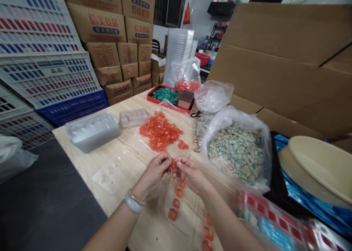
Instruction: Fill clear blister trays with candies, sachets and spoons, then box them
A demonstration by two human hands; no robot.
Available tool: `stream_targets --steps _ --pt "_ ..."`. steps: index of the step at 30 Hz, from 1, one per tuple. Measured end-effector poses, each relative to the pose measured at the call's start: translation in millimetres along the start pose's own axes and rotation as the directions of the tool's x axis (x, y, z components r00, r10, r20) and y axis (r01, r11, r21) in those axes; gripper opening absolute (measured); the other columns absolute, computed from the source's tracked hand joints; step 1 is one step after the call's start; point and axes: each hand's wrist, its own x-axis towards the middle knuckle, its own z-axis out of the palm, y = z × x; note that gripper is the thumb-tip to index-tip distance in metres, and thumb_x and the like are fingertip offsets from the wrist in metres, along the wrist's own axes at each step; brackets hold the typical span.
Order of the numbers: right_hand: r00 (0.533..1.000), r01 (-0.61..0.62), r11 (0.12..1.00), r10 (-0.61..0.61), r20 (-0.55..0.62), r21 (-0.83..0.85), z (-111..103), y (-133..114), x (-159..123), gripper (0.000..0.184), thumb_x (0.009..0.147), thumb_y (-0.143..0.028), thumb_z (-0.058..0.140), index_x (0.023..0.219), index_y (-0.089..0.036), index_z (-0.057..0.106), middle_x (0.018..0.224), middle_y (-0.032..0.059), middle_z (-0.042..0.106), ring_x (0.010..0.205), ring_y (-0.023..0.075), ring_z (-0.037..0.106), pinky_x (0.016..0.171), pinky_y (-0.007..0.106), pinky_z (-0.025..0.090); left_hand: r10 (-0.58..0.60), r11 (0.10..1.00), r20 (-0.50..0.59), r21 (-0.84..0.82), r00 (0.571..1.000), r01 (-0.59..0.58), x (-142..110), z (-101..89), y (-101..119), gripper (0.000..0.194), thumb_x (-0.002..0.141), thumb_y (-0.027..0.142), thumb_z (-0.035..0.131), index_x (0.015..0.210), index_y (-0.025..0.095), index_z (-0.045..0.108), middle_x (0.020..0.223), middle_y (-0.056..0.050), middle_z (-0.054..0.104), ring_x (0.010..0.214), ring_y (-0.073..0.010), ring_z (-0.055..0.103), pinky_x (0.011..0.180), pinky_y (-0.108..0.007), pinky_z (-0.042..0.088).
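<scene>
My left hand (155, 170) and my right hand (194, 174) meet over the table, fingertips pinched together on a small red plastic piece (173, 164). The fingers partly cover it. Just below them lies a clear plastic tray, partly hidden by my hands, with several red pieces (172, 214) set in a row. Another row of red pieces (208, 234) shows beside my right forearm. Beyond my hands a loose pile of red translucent pieces (161, 132) lies on clear plastic film. A flat clear tray (110, 172) rests left of my left hand.
Stacked clear trays (93, 132) stand at the table's left. An open bag (233, 152) of small green-and-beige packets sits right, by a cream basin (321, 166). A red tray (154, 99) holds green pieces behind. Crates (49, 75) and cartons (96, 27) rise at left.
</scene>
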Motion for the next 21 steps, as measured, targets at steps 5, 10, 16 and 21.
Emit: stream_targets --steps 5,10,16,21 --pt "0.994 -0.104 0.988 0.098 0.054 0.115 9.7 -2.4 -9.7 0.023 0.063 -0.029 0.067 0.070 -0.015 0.050 0.058 -0.0033 0.053 0.047 0.0050 0.047 0.049 0.019 0.035 0.029 0.999 -0.036 0.021 0.999 -0.028 -10.1 4.7 1.9 0.020 0.070 0.031 0.057 0.066 0.014 0.047 0.057 0.004 0.046 0.051 -0.0062 0.041 0.051 -0.020 0.030" --pt "0.997 -0.027 0.986 0.015 -0.073 -0.163 26.1 -9.0 -13.9 0.019 0.060 -0.024 0.062 0.059 -0.016 0.044 0.042 -0.0084 0.043 0.033 0.0024 0.032 0.037 0.017 0.024 0.036 0.999 0.029 0.007 0.999 -0.036 -24.5 4.6 7.2 0.021 0.073 0.032 0.055 0.065 0.013 0.048 0.059 0.003 0.044 0.055 -0.0069 0.037 0.053 -0.020 0.029" --pt "0.925 0.092 0.818 -0.282 -0.255 -0.568 38.0 -0.9 -21.8 0.005 0.058 -0.018 0.051 0.058 -0.016 0.046 0.045 -0.0076 0.042 0.040 0.0037 0.033 0.039 0.017 0.025 -0.023 0.994 0.034 -0.101 0.999 0.027 -47.3 2.1 10.4 0.021 0.070 0.033 0.059 0.068 0.013 0.051 0.068 0.001 0.046 0.062 -0.0088 0.040 0.060 -0.022 0.031" --pt "0.864 0.108 0.822 -0.356 -0.357 -0.559 42.2 7.0 -22.3 0.007 0.058 -0.019 0.050 0.056 -0.017 0.044 0.044 -0.0079 0.041 0.038 0.0041 0.035 0.039 0.017 0.027 0.083 0.996 -0.029 -0.032 0.996 -0.084 -55.9 6.1 12.7 0.021 0.071 0.031 0.059 0.063 0.014 0.050 0.069 0.001 0.046 0.064 -0.0091 0.040 0.063 -0.022 0.032"
